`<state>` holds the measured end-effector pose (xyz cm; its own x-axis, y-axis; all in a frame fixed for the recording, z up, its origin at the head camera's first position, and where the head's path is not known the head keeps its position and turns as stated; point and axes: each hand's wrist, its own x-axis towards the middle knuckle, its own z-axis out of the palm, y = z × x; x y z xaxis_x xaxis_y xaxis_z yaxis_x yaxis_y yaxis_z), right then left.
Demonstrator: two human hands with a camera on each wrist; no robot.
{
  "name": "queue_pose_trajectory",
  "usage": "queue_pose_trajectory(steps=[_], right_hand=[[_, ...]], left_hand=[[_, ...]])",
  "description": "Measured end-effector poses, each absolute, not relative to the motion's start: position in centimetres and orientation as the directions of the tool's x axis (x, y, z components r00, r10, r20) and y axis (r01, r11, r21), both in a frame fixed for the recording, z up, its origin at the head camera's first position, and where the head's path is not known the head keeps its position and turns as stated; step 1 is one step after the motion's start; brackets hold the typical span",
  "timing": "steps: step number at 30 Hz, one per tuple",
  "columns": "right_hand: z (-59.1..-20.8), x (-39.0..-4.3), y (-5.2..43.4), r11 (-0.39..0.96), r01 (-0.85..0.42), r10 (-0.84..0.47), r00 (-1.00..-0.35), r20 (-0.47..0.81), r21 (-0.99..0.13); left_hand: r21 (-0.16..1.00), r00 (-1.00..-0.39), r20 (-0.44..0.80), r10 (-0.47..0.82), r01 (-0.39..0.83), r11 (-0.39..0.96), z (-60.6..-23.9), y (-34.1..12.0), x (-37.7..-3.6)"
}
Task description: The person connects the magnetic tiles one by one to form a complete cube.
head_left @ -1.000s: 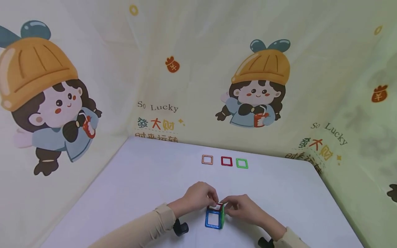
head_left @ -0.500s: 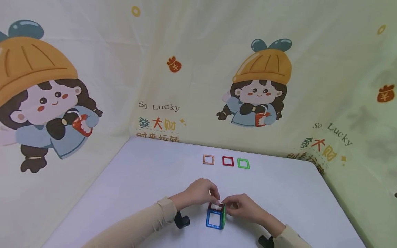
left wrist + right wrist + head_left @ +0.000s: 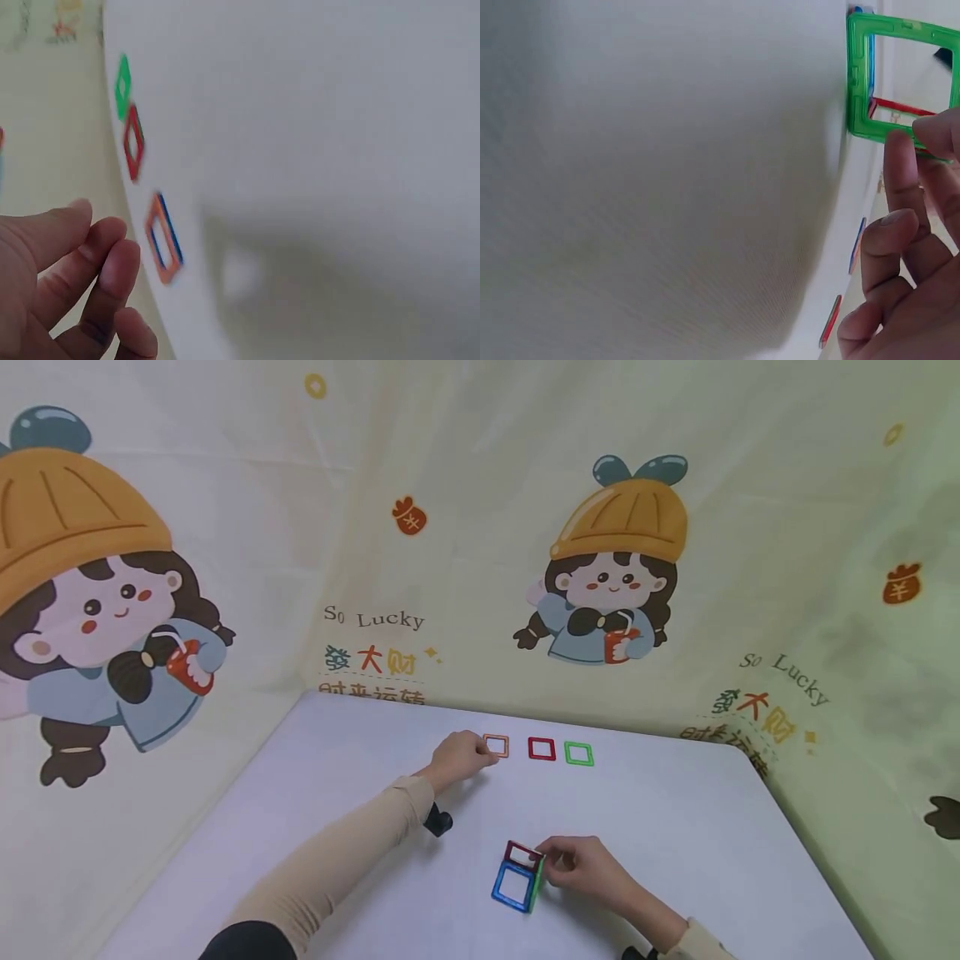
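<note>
Your right hand (image 3: 581, 866) pinches the top right edge of the half-built cube of blue, green and red plastic square frames (image 3: 517, 878) with curled fingers (image 3: 900, 161), steadying the upright pieces so that they do not topple at the near middle of the white desk (image 3: 675, 827). Your left hand (image 3: 459, 756), fingers (image 3: 112, 274) loosely bent and holding nothing, touches or nearly touches the orange plastic square frame (image 3: 497, 745) lying flat at the far side. To its right the loose red square frame (image 3: 542, 748) and loose green square frame (image 3: 579, 753) lie in a row, within easy reach. A cartoon-printed cloth backdrop (image 3: 615, 568) walls in the scene.
</note>
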<state>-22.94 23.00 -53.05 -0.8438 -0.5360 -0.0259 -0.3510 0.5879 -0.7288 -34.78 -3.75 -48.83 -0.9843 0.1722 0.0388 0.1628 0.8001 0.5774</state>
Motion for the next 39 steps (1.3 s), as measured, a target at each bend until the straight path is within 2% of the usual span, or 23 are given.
queue_pose_trajectory(steps=[6,13,18,28,36,39], right_hand=[[-52.9,-22.3,22.9,0.599,-0.329,-0.510,-0.860,-0.030,-0.730],[-52.7,-21.6,22.7,0.628,-0.299,-0.453,-0.891,-0.025,-0.719],[-52.8,-21.1,22.6,0.642,-0.287,-0.400,-0.916,0.009,-0.711],[-53.0,-19.9,22.3,0.623,-0.253,-0.380,-0.925,-0.005,-0.740],[-53.4,-19.5,22.1,0.588,-0.241,-0.395,-0.919,-0.014,-0.772],[-53.5,-19.5,22.1,0.591,-0.243,-0.394,-0.919,-0.012,-0.769]], left_hand=[[0.554,-0.999,0.041,-0.009,0.015,0.833,-49.8,-5.0,-37.2],[0.484,-0.998,0.000,-0.070,-0.061,0.873,-50.9,-4.6,-39.4],[0.460,-0.998,0.009,-0.064,-0.052,0.886,-51.4,-3.6,-40.6],[0.485,-0.988,0.139,-0.068,0.008,0.874,-53.0,-2.2,-40.6],[0.464,-0.992,0.081,-0.100,-0.052,0.884,-52.0,-2.0,-40.5],[0.433,-0.995,0.070,-0.068,-0.031,0.901,-51.6,-2.1,-40.4]])
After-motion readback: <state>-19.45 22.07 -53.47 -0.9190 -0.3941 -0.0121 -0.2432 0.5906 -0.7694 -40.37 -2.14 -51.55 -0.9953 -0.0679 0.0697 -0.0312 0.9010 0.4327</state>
